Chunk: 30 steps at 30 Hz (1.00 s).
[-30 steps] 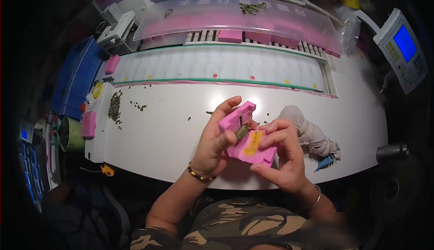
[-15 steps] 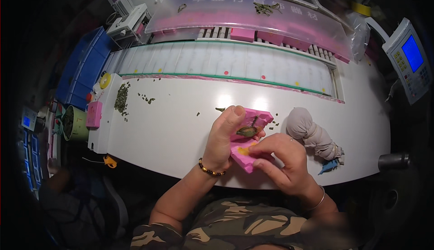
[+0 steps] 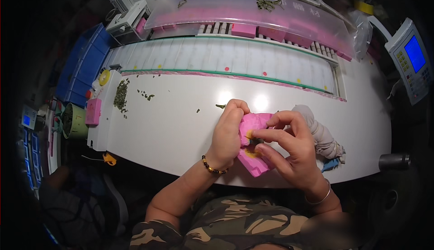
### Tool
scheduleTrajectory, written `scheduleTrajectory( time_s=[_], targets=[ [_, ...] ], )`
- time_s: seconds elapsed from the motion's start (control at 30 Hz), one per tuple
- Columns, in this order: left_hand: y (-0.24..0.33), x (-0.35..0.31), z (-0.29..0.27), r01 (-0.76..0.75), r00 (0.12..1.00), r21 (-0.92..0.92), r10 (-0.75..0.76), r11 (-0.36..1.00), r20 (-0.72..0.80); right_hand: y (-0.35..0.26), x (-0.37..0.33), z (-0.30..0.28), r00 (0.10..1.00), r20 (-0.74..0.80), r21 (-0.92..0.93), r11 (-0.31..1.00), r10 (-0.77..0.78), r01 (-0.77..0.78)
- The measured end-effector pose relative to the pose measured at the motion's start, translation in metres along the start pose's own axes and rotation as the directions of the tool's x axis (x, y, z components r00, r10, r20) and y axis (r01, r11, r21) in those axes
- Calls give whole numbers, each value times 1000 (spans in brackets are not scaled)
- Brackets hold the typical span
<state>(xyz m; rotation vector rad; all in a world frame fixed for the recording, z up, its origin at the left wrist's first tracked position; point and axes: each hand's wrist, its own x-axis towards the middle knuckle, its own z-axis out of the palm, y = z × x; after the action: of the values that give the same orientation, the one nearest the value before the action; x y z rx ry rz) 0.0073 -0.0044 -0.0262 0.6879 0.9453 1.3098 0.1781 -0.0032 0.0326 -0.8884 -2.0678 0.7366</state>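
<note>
A pink rubber mold (image 3: 255, 165) with yellow patches is bent partly apart above the near side of the white table. Wrapped around its left side, my left hand (image 3: 227, 135) has a firm grip on it. The thumb and index finger of my right hand (image 3: 291, 148) press at the gap between the mold's parts, by the yellow patches. Inside that gap a dark green wax piece (image 3: 257, 140) shows in part; the fingers hide the rest. A cloth-wrapped bundle (image 3: 318, 135) tied with bands lies beyond my right hand, with a blue scrap (image 3: 330, 164) at its end.
Green wax crumbs (image 3: 121, 95) lie scattered at the table's left. Behind is a glass-topped conveyor (image 3: 208, 56) carrying pink molds (image 3: 244, 30) on rollers. A control panel (image 3: 410, 58) with a blue screen stands at right. Left are a blue bin (image 3: 81, 67) and a green bucket (image 3: 74, 122).
The mold has been turned and folded, so the green piece that lay exposed is now mostly covered. My right fingers have moved up to the gap, and both hands shifted slightly right.
</note>
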Motion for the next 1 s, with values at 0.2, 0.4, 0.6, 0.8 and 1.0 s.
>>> scheduleTrajectory(
  time_s=[0.2, 0.4, 0.6, 0.8, 1.0],
  targets=[
    [-1, 1, 1, -47, 999, 92, 48, 995, -6, -4, 2, 4, 995, 38, -218, 971, -91, 97],
    [-4, -2, 2, 39, 999, 26, -38, 999, -33, 1, 0, 11, 980, 26, -290, 937, -195, 194],
    [-11, 0, 4, 75, 996, -55, -78, 996, -53, 0, -2, 12, 979, 30, -350, 915, -203, 201],
    [-10, -2, 6, 127, 991, -103, -131, 987, -32, 0, -1, 9, 982, 39, -347, 920, -183, 185],
    [-10, -3, 7, 145, 989, -161, -147, 976, 2, 7, 2, 7, 991, 74, -155, 981, -109, 120]
  ],
)
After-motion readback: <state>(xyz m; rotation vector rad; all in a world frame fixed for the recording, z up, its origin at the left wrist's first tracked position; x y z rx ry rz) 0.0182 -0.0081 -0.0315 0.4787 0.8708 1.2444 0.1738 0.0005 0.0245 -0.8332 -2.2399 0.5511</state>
